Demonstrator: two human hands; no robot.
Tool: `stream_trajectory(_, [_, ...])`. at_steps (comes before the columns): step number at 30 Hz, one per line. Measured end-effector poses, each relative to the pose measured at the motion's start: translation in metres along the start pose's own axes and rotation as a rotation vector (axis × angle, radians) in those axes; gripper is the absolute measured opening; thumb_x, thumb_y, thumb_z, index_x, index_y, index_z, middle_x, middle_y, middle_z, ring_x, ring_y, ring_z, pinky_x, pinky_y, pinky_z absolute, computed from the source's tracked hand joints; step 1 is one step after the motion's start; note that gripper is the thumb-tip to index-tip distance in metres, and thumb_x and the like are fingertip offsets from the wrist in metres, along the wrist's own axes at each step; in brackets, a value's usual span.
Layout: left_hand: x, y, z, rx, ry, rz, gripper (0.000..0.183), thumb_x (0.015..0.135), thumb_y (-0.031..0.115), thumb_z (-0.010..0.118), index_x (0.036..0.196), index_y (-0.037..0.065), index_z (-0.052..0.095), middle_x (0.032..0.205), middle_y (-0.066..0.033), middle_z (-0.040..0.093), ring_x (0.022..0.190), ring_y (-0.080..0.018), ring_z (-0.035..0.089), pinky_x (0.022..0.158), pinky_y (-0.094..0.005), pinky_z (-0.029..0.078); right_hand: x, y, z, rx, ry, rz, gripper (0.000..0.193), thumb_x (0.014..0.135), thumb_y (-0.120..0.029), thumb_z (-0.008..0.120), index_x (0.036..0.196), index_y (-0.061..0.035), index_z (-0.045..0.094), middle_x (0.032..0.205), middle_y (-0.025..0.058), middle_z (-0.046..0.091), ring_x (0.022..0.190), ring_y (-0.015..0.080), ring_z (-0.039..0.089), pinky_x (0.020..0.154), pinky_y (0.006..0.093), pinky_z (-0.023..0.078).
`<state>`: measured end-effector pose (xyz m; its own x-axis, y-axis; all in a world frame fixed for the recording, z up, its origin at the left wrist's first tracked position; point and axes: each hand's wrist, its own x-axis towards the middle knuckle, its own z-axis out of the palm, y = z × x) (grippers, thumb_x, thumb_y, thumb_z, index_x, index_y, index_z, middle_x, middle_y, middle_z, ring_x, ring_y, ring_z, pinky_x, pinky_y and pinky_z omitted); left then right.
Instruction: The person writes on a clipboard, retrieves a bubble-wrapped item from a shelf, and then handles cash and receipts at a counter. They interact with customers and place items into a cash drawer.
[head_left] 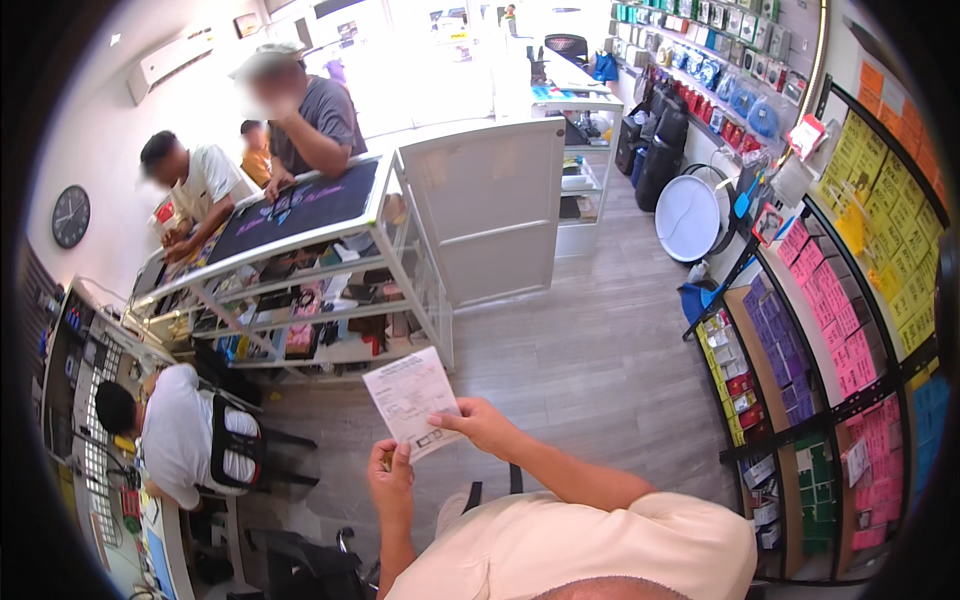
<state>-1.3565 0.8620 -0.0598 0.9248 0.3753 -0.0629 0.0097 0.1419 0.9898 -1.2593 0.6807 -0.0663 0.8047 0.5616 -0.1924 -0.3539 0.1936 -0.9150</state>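
A white printed paper slip (408, 393) is held up in front of me, tilted, with a small diagram near its lower edge. My right hand (480, 424) pinches its right side, thumb on the printed face. At the slip's lower left corner is my left hand (392, 476), fingers curled and thumb up against the paper's edge. A small yellowish thing shows between those fingers, too small to name. Whether the left hand also grips the slip, I cannot tell.
A glass display counter (420, 250) stands ahead, two people leaning on its far side. At lower left a seated person (185, 430) works at a bench. Racks of coloured packets (840, 330) line the right. A black chair (310, 565) is close by my left.
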Motion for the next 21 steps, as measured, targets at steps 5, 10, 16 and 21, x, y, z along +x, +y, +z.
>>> stream_trajectory(5, [0.088,-0.019,0.065,0.028,-0.177,-0.117,0.015,0.098,0.017,0.074,0.101,0.006,0.064,0.077,0.0062,0.056,0.065,-0.0025,0.046,0.056,-0.0199,0.035,0.034,-0.019,-0.083,0.006,0.089,-0.010,0.038,0.098,-0.029,0.075,0.121,0.0005,0.074,0.112,0.0064,0.076,0.103,0.0114,0.066,0.093,0.0284,0.051])
stream_trajectory(10, [0.209,-0.038,0.172,0.176,-0.374,-0.105,0.017,0.095,0.018,0.077,0.098,0.005,0.067,0.086,0.0050,0.061,0.080,-0.0048,0.049,0.072,-0.0226,0.040,0.085,-0.057,-0.192,0.054,0.265,-0.067,0.040,0.101,-0.026,0.071,0.129,0.0011,0.067,0.121,0.0068,0.073,0.109,0.0115,0.065,0.097,0.0282,0.050])
stream_trajectory(16, [0.339,-0.016,0.360,0.290,-0.674,0.058,0.023,0.096,0.026,0.074,0.107,0.006,0.068,0.084,0.0055,0.058,0.073,-0.0050,0.048,0.066,-0.0222,0.038,0.077,-0.132,-0.362,0.221,0.723,-0.340,0.030,0.097,-0.026,0.071,0.116,-0.0032,0.068,0.114,0.0077,0.071,0.109,0.0173,0.065,0.100,0.0320,0.049])
stream_trajectory(21, [0.443,0.003,0.537,0.288,-0.735,0.139,0.021,0.099,0.023,0.070,0.110,0.005,0.069,0.087,0.0027,0.061,0.078,-0.0070,0.055,0.071,-0.0233,0.044,0.035,-0.150,-0.518,0.197,0.943,-0.726,0.038,0.098,-0.045,0.069,0.094,-0.0076,0.066,0.098,0.0081,0.067,0.094,0.0204,0.064,0.091,0.0340,0.050])
